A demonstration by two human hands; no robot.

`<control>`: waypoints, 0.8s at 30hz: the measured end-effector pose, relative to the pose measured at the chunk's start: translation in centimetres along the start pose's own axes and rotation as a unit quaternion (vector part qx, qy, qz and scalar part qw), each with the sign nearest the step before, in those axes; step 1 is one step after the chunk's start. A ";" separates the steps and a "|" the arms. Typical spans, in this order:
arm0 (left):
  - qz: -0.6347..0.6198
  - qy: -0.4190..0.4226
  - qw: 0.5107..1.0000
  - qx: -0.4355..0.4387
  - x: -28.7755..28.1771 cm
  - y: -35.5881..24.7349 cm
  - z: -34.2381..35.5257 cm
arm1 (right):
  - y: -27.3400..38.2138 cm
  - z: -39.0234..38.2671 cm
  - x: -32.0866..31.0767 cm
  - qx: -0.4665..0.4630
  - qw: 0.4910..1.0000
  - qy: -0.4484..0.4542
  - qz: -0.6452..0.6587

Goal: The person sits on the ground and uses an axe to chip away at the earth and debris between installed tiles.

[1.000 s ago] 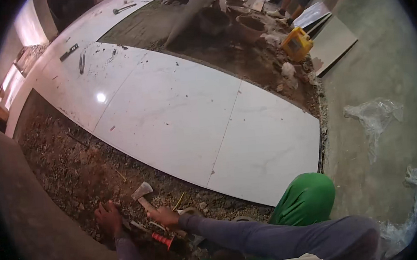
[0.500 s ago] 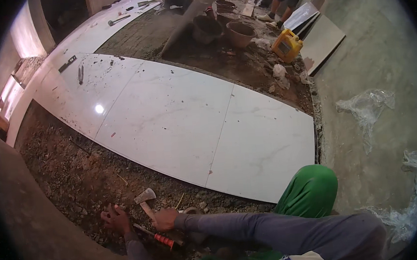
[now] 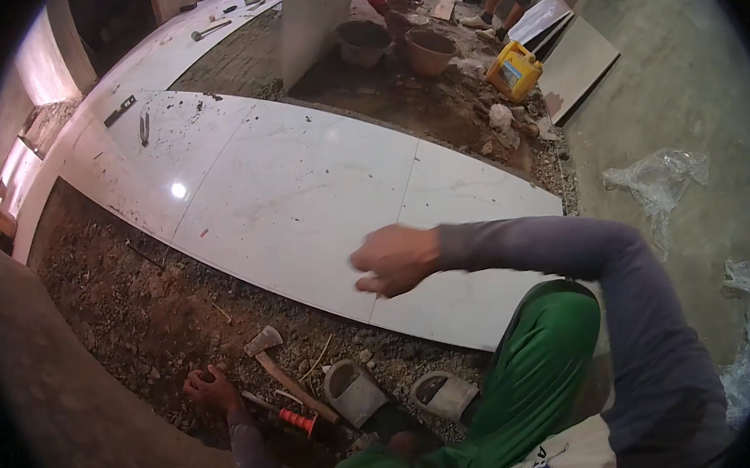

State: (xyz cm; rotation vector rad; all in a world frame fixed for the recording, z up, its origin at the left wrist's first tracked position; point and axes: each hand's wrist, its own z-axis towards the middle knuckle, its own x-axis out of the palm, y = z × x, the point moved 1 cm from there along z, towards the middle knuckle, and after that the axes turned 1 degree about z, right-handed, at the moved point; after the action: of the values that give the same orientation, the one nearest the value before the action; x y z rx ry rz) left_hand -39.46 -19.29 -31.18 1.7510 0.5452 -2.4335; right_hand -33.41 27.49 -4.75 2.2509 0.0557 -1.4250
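At the bottom left my left hand (image 3: 212,390) rests on the rubble (image 3: 155,319) with its fingers apart. Just right of it lies a chisel with a red ribbed grip (image 3: 296,421); a hatchet (image 3: 263,341) with a wooden handle lies beside that. My right hand (image 3: 392,261), slightly blurred, is raised over the white marbled tiles (image 3: 293,187), holding nothing, fingers loosely curled and apart. Below it are two grey sandals (image 3: 351,392) on the rough ground and my green-clad knee (image 3: 547,335).
Behind the tiles are buckets (image 3: 430,52), a yellow jerrycan (image 3: 513,72), leaning boards (image 3: 581,72), a grey upright panel (image 3: 313,25) and another person's legs (image 3: 507,7). A level (image 3: 120,111) and pincers (image 3: 144,128) lie on the tiles. Crumpled plastic (image 3: 654,188) lies on the concrete at right.
My right hand has released the hatchet and lifted up and rightward over the tiles, uncovering the handle and sandals. My left hand has shifted slightly right.
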 end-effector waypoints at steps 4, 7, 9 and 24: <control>-0.022 -0.094 0.992 0.082 1.1 0.8 0.1 | -3.2 -8.5 -0.7 0.143 0.980 -0.061 0.123; -0.053 -0.020 0.998 0.017 0.1 -0.8 -0.8 | -7.0 -13.7 4.6 0.242 0.960 -0.086 0.110; -0.065 0.008 0.997 -0.028 0.0 0.1 -0.7 | -6.7 -16.1 7.8 0.312 0.854 -0.053 0.412; -0.059 0.057 0.996 0.023 2.5 -0.4 -2.3 | -5.9 -20.4 11.6 0.392 0.721 -0.187 0.540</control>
State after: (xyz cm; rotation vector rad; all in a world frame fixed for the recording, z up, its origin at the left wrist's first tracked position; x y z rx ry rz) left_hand -38.36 -17.82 -34.02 1.9385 0.6265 -2.4527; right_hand -12.57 38.61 -9.85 1.7344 -1.9637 -1.1858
